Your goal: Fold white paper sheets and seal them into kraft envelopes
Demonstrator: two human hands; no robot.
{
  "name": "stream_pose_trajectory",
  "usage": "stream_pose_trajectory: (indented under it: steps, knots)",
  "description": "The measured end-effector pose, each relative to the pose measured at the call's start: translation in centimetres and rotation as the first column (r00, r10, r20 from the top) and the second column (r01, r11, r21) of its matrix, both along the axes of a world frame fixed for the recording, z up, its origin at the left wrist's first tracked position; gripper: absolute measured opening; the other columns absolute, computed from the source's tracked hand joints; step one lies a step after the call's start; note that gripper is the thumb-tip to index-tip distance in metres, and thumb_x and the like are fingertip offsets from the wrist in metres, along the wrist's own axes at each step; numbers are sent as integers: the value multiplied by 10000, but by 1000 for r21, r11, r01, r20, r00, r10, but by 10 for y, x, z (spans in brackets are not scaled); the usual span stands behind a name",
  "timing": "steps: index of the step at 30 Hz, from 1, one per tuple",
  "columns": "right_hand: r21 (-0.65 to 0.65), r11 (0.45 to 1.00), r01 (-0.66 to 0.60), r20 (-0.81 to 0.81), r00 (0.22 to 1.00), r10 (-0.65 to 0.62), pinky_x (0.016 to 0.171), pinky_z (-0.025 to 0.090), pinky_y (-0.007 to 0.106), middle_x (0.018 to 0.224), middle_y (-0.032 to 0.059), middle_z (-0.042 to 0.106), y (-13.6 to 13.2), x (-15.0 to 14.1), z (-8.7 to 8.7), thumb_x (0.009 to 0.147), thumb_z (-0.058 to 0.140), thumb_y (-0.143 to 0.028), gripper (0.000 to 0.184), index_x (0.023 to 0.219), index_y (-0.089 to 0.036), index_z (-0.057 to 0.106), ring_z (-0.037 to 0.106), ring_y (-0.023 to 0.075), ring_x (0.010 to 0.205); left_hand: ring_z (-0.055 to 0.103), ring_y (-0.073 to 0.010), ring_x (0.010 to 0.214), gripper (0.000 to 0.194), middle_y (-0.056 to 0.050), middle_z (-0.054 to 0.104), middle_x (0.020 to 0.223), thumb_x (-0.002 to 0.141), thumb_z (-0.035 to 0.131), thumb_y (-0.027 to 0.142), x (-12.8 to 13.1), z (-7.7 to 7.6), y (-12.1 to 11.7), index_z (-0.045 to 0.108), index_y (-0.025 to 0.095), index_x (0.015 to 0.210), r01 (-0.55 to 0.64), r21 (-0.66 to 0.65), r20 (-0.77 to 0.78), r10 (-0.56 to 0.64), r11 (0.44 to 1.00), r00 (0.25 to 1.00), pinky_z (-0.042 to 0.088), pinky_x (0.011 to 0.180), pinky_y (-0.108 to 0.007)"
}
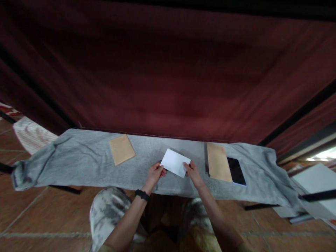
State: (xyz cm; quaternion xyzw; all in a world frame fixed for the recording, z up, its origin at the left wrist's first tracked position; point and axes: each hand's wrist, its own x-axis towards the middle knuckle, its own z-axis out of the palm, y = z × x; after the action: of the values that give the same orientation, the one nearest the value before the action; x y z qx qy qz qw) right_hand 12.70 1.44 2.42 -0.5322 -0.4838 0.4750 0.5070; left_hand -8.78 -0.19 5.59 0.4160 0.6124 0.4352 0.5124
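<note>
A plain white sheet of paper point(175, 162) is held slightly tilted over the grey cloth in the middle. My left hand point(155, 174), with a dark band on its wrist, pinches the sheet's lower left corner. At the right edge, my right hand point(193, 171) grips it with the thumb on top. To the left lies a brown envelope point(122, 149), flat and turned a little. On the right is a larger brown envelope point(218, 162), beside a dark-screened phone or tablet point(236, 171). A dark edge shows along that envelope's left side.
A grey cloth point(89, 159) covers the long narrow bench, wrinkled at both ends. Behind it hangs a dark red fabric wall point(168, 77) with black bars. White boards point(317, 185) stand at the far right. A striped cloth point(35, 134) hangs at the far left. My knees are under the near edge.
</note>
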Motion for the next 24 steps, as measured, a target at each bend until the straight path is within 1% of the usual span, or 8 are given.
stream_pose_trajectory:
  steps: [4,7,10,14,16,18,20,24]
  knots:
    - [-14,994,-112,63,992,113,468,492,267,802,11,703,-5,-2,-21,769,587,-377,437,1182,-237,563,640,193,610,586,-128,473,298,-38,677,597,729,642,469,4,-9,-1,561,184,695,-74,-55,-16,73,996,997,348,458,-212]
    - [43,998,-35,234,972,24,424,475,275,757,17,704,-1,-1,-35,826,516,-318,497,1313,-219,502,622,191,519,567,-127,443,280,-27,655,563,752,647,443,5,-15,-2,561,184,689,-90,-91,-62,85,992,994,335,449,-213]
    - [162,986,26,407,909,-91,457,492,298,768,42,716,3,-3,-40,870,475,-290,530,1389,-182,465,607,192,471,518,-132,399,252,6,581,475,782,641,387,3,-17,-1,546,200,642,-94,-111,-151,77,989,986,340,458,-230]
    - [236,972,9,582,800,-149,687,561,339,943,117,728,6,-8,-41,877,439,-253,524,1383,-130,498,704,249,758,617,-204,585,226,7,536,486,765,697,326,-1,-14,-6,550,226,625,-128,-86,-314,95,988,945,389,567,-260]
    - [245,969,-2,651,741,-163,775,557,351,1023,129,712,6,-9,-41,872,428,-218,519,1377,-137,512,697,257,861,662,-258,801,164,-37,604,613,799,676,325,2,-9,-11,590,232,696,-133,27,-502,129,991,855,437,691,-297]
    - [243,970,-7,690,705,-168,807,550,358,1052,125,698,5,-10,-40,861,438,-182,519,1373,-164,521,686,253,886,643,-295,979,132,-97,670,802,877,582,328,10,-4,-13,641,225,818,-28,166,-709,139,986,691,452,844,-361]
    - [225,974,-15,709,688,-153,816,548,364,1071,131,684,5,-10,-39,856,455,-159,517,1369,-172,521,679,253,892,607,-308,1095,231,-141,689,1008,942,468,309,23,-2,-10,671,204,977,169,228,-831,101,959,547,421,972,-422]
    - [170,984,-52,747,658,-94,823,545,346,1158,171,646,1,-11,-32,891,439,-158,479,1365,-134,510,680,250,936,426,-309,1372,400,-127,549,1429,989,389,321,52,-12,11,582,186,1312,497,209,-910,-18,842,413,293,1143,-493]
